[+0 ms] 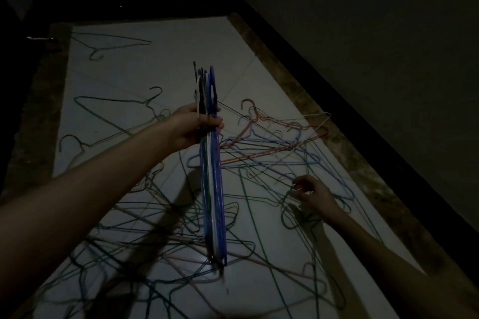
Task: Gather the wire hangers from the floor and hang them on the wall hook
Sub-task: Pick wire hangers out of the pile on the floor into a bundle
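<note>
**Thin wire, tangles easily: take one at a time by the neck**

Left hand (193,127) is clamped on a bundle (212,163) of hangers just below the hooks, held upright above the floor (160,70). Right hand (311,193) is low over the pile (272,153), fingers curled round a dark wire; the dim light leaves the grip unclear. More hangers lie scattered and interlocked across the floor. The wall hook is not in view. Judgement: light, springy, thin and slick, prone to snagging neighbours. Best hold is the neck under the hook, lifting straight up to shake it free.
</note>
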`<state>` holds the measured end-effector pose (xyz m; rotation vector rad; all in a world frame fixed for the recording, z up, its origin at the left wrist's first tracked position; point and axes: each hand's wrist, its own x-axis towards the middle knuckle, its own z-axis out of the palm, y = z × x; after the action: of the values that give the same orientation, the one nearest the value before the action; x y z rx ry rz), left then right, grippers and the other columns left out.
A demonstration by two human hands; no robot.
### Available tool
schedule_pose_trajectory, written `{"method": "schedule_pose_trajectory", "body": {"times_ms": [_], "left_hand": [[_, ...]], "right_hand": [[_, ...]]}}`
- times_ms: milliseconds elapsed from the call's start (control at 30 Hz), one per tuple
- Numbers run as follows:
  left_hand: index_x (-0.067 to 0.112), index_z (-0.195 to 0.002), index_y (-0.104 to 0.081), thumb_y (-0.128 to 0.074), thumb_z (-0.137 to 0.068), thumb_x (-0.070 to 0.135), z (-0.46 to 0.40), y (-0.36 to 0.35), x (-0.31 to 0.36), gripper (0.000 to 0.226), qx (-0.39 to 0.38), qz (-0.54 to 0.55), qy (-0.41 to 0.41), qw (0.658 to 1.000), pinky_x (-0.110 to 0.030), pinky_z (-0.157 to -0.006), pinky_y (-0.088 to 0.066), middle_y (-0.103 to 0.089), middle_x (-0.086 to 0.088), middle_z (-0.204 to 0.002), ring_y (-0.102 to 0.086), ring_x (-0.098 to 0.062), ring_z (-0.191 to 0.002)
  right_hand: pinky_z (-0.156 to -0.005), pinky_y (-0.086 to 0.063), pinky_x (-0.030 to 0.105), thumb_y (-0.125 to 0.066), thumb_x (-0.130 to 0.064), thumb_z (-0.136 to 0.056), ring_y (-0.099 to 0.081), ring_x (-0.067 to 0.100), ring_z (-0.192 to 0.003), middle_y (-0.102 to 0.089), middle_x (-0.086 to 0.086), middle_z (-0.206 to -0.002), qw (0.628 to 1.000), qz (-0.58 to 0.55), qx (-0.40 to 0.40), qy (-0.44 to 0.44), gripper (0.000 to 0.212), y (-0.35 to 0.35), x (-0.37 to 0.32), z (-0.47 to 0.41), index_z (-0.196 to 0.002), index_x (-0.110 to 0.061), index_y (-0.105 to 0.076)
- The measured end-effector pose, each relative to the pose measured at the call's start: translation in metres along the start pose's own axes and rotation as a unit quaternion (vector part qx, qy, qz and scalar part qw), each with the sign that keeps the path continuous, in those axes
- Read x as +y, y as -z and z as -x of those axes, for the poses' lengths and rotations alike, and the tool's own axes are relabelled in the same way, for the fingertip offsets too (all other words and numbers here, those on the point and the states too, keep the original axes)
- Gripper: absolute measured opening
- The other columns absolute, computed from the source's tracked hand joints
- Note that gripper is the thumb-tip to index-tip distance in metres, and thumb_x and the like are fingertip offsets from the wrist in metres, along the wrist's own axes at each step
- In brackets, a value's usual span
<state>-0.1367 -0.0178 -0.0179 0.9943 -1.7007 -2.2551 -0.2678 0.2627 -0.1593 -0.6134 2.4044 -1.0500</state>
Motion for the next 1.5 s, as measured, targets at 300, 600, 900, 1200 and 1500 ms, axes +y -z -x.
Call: {"method": "schedule_pose_trajectory", "body": {"times_ms": [300, 600, 900, 1200, 1500], "left_hand": [[0.014, -0.095, -0.060, -0.055, -0.085, -0.008, -0.020, -0.029, -0.010, 0.024, -0.035, 0.012, 0.026, 0.999, -0.020, -0.050, -0.053, -0.060, -0.008, -0.079, -0.065, -0.009, -0.055], [0.015, -0.090, -0.061, -0.057, -0.084, -0.008, -0.022, -0.037, -0.011, 0.024, -0.034, 0.020, 0.030, 0.999, -0.018, -0.050, -0.052, -0.060, -0.005, -0.078, -0.065, -0.006, -0.051], [0.015, -0.090, -0.060, -0.055, -0.085, -0.009, -0.018, -0.015, -0.006, 0.025, -0.016, 0.019, 0.022, 0.999, -0.017, -0.049, -0.052, -0.060, -0.006, -0.080, -0.066, -0.006, -0.053], [0.014, -0.095, -0.060, -0.057, -0.084, -0.008, -0.016, 0.009, 0.015, 0.025, 0.021, 0.010, -0.019, 1.000, -0.017, -0.050, -0.051, -0.061, -0.003, -0.083, -0.066, -0.008, -0.064], [0.013, -0.098, -0.060, -0.057, -0.085, -0.008, -0.009, 0.019, 0.029, 0.025, 0.035, 0.023, -0.039, 0.998, -0.016, -0.049, -0.051, -0.062, -0.004, -0.082, -0.066, -0.006, -0.059]], "right_hand": [[-0.059, -0.051, 0.014, -0.065, 0.001, -0.081, -0.063, 0.013, -0.073, -0.064, 0.004, -0.084, 0.999, 0.004, 0.036, -0.029, 0.020, 0.022, 0.037, 0.039, -0.092, -0.015, -0.061], [-0.065, -0.058, 0.031, -0.060, 0.006, -0.083, -0.068, 0.017, -0.082, -0.067, 0.006, -0.093, 0.996, -0.027, -0.028, -0.077, 0.025, 0.013, 0.049, 0.048, -0.092, -0.017, -0.062], [-0.057, -0.046, 0.010, -0.052, 0.011, -0.086, -0.060, -0.002, -0.065, -0.059, -0.002, -0.073, 0.995, 0.000, 0.102, 0.002, 0.021, 0.025, 0.003, 0.017, -0.090, -0.008, -0.061], [-0.067, -0.045, 0.024, -0.050, 0.007, -0.089, -0.055, 0.017, -0.078, -0.059, 0.007, -0.089, 0.983, -0.027, 0.155, 0.092, 0.017, 0.073, -0.073, -0.027, -0.096, -0.003, -0.062], [-0.064, -0.045, 0.013, -0.045, 0.015, -0.088, -0.055, 0.006, -0.077, -0.058, 0.006, -0.097, 0.982, 0.011, 0.108, 0.153, 0.033, 0.086, -0.134, -0.057, -0.093, -0.014, -0.059]]}}
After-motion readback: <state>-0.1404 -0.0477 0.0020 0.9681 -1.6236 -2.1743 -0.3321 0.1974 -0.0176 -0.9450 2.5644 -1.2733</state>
